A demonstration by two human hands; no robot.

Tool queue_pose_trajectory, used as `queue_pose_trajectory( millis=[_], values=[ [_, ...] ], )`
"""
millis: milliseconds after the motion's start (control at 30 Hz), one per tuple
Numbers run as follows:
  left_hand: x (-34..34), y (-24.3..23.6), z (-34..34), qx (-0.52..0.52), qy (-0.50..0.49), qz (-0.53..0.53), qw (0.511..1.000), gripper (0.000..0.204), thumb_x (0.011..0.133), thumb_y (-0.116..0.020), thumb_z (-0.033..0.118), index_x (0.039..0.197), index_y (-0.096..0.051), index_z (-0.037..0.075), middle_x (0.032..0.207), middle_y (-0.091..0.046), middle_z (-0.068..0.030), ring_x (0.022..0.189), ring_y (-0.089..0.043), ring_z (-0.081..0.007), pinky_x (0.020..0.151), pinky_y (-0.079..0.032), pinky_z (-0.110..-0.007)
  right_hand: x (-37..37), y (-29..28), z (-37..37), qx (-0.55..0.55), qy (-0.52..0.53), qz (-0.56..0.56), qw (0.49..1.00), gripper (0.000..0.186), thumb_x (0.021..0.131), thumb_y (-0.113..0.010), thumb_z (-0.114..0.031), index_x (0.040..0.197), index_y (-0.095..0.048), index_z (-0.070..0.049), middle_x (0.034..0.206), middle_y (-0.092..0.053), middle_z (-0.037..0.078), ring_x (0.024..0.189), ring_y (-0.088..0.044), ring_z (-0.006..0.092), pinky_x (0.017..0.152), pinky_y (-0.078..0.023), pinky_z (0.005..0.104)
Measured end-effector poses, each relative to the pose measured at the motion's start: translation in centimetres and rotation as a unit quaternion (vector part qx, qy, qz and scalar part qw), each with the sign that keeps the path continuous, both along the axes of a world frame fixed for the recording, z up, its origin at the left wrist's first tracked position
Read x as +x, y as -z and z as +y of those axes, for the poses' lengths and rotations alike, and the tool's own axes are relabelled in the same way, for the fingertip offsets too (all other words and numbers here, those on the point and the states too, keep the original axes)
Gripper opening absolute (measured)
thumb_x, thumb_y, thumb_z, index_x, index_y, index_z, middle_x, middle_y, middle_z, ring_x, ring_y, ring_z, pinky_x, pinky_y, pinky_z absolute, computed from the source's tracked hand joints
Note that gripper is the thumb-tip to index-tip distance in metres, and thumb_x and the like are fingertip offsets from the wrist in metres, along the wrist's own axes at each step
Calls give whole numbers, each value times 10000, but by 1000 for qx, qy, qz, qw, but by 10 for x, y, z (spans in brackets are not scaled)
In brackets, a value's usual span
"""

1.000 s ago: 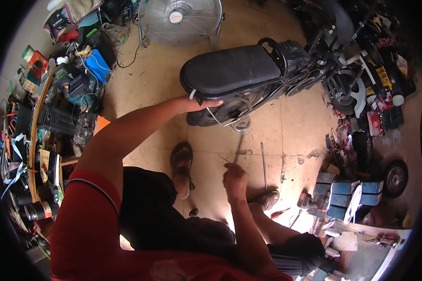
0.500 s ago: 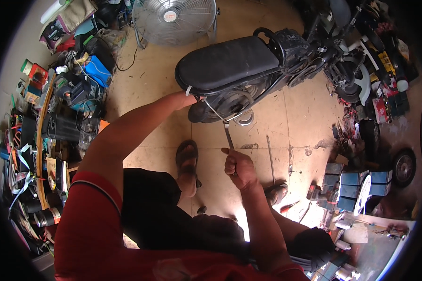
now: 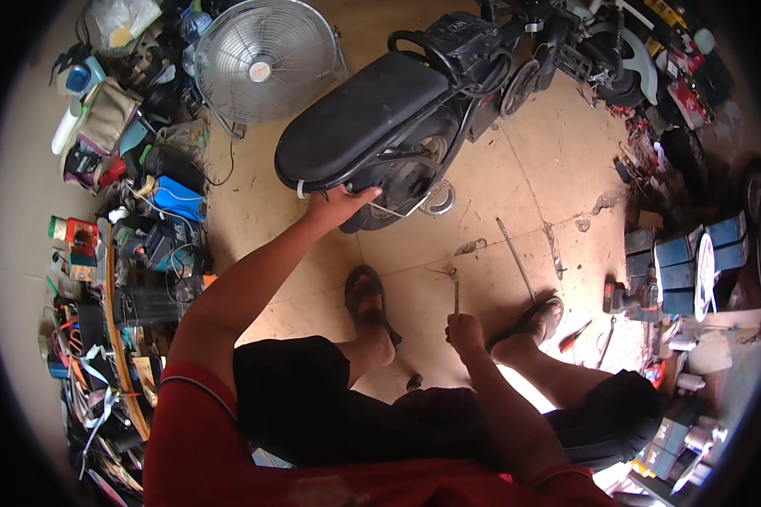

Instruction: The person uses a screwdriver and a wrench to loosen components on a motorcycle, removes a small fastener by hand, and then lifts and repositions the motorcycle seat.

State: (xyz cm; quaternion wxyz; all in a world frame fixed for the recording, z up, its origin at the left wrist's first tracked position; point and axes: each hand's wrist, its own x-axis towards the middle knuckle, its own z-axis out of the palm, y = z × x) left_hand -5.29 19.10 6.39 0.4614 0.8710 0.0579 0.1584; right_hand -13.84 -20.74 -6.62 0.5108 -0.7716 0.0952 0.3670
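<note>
A bike with a long black seat stands ahead of me, its rear end toward me. My left hand grips the rear frame under the seat's back edge, thumb along it and some fingers hidden. Beside that hand a thin metal rod runs across the rear wheel toward a curved chrome bar. My right hand is closed round a slim metal tool with a short crosswise head, like a small hammer. The tool points up, apart from the bike, above the floor between my feet.
A round metal fan stands at the far left. Tools and boxes crowd the left shelf. A long rod and a red-handled tool lie by my right foot. Blue drawers and a drill stand at right.
My right hand has drawn back toward me, and the tool's head has left the metal rod at the bike's rear. My left hand shows more above the frame. The view has turned and shifted.
</note>
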Motion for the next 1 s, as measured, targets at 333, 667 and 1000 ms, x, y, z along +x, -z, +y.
queue_pose_trajectory(
  millis=[333, 667, 1000],
  values=[
    [0, 13, 38, -65, 68, 116, 989, 447, 882, -836, 171, 1261, -663, 11, 1180, -694, -25, 1071, -628, -118, 961, -507, -302, 9, 38, -42, -240, -116, -174, 948, 396, 994, -537, -364, 930, -718, -17, 983, -697, 270, 955, -668, 479, 847, -521, 576],
    [-13, -119, 83, -397, -36, 49, 916, 685, 1064, -513, 550, 1475, -528, 3, 1478, -588, -110, 1364, -540, -227, 1171, -376, -355, -3, 181, -117, -334, -399, -237, 820, 339, 910, -575, -299, 872, -778, -30, 1027, -733, 238, 957, -686, 460, 853, -543, 550],
    [-3, -161, 29, -234, -162, 66, 956, 531, 963, -758, 328, 1356, -652, -14, 1195, -721, -78, 1032, -670, -133, 914, -514, -245, 158, 101, -123, -394, -53, -238, 886, 532, 885, -696, -113, 1369, -516, 14, 1343, -571, 230, 1233, -574, 406, 1043, -492, 467]
  ],
)
